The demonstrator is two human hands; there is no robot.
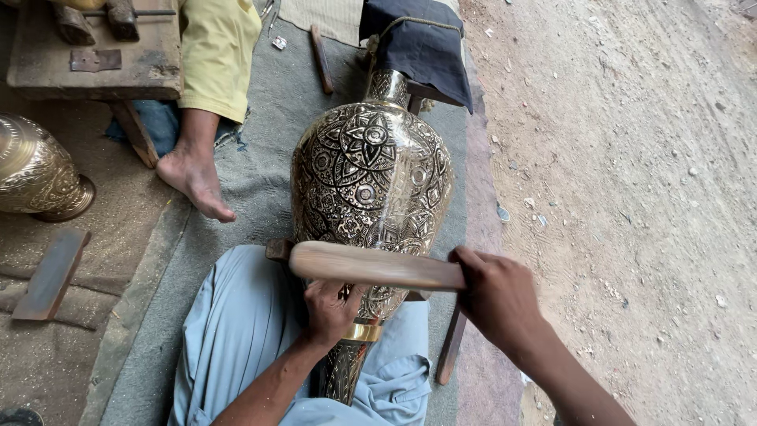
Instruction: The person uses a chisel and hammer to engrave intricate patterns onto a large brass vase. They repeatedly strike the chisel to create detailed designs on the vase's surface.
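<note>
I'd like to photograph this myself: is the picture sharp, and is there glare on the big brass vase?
Head view: soft daylight, no hard shadows; the engraved brass vase is sharp with mild sheen; the wooden stick in the right hand looks slightly motion-blurred; the left hand is clear.

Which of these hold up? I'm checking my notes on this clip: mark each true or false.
1. The right hand grips a wooden stick. True.
2. The engraved brass vase stands upright on the ground. False: it lies lengthwise, over the person's lap.
3. The left hand rests against the vase. True.
4. A second brass vessel sits at the right edge. False: it is at the left.
5. A bare foot of another person shows nearby. True.
</note>
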